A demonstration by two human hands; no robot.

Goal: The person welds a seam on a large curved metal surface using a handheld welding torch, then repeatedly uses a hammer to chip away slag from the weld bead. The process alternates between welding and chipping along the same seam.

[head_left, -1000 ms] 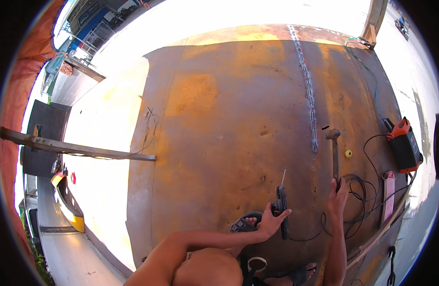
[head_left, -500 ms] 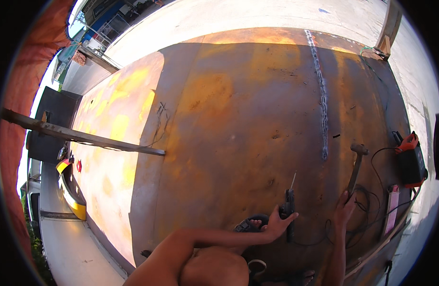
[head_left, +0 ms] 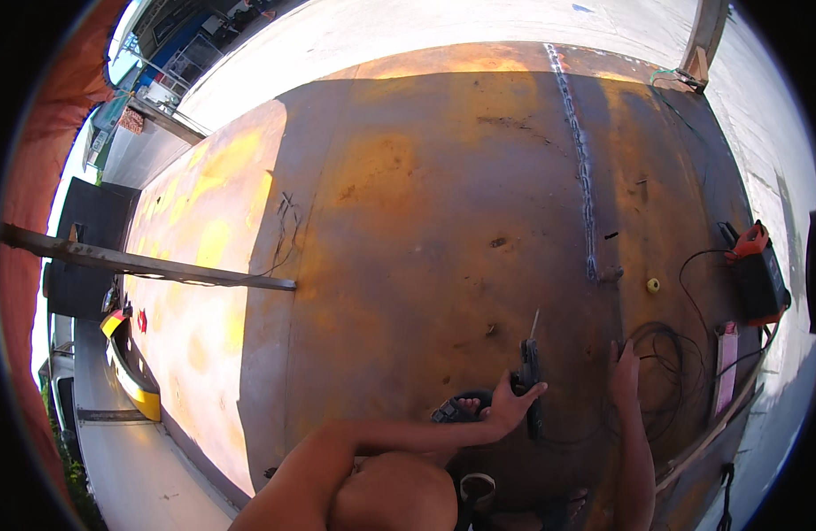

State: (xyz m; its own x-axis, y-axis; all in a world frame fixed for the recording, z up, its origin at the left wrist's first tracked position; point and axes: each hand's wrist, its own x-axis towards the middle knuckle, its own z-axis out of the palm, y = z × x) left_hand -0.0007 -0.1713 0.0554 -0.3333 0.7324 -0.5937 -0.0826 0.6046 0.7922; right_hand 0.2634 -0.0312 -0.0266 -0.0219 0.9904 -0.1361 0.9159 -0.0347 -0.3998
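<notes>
My left hand (head_left: 512, 405) is closed round a black electrode holder (head_left: 529, 380), with a thin welding rod (head_left: 536, 323) pointing up out of its jaws. My right hand (head_left: 624, 367) is closed on a hammer, whose handle is smeared by motion. The hammer head (head_left: 611, 275) is low beside the near end of a whitish weld seam (head_left: 578, 150); contact cannot be made out. This seam runs away from me across a rusty steel plate (head_left: 408, 265).
A black and orange welding machine (head_left: 762, 283) stands at the right. Near it lie a pink-white pack (head_left: 727, 367), coiled black cable (head_left: 660, 354) and a small yellow round thing (head_left: 653, 285). A metal beam (head_left: 160, 265) juts in from the left. My sandalled foot (head_left: 461, 409) is beside my left hand.
The hammer has swung down and left, from raised above my right hand to the seam's near end. The yellow round thing has come into sight. My left hand keeps the electrode holder; the view shifted slightly.
</notes>
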